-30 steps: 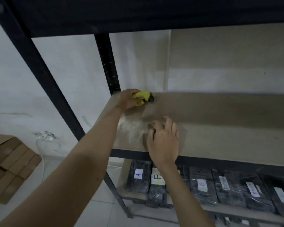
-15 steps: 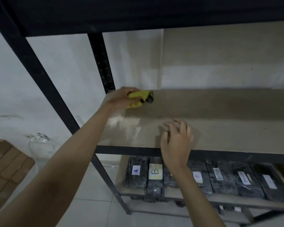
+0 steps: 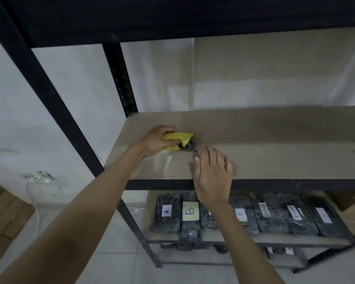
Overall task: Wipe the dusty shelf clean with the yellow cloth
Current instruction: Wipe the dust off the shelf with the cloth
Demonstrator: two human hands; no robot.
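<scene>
My left hand [image 3: 155, 140] grips a bunched yellow cloth [image 3: 177, 140] with a dark patch at its right end, pressed on the left part of the tan shelf board [image 3: 275, 152]. A pale streak of dust [image 3: 162, 162] lies on the board just in front of the cloth. My right hand [image 3: 212, 177] rests palm down near the board's front edge, fingers spread, with its fingertips close to the cloth's dark end. It holds nothing.
Black metal uprights [image 3: 119, 78] frame the rack, and a dark upper shelf [image 3: 172, 17] hangs overhead. The shelf below carries several black wrapped packs [image 3: 275, 214] with paper labels. Brown cartons [image 3: 2, 220] and a white cable [image 3: 37, 181] lie on the floor at left.
My left hand has drawn the cloth from the back left corner toward the front and right. My right hand slid forward to meet it. The view has shifted.
</scene>
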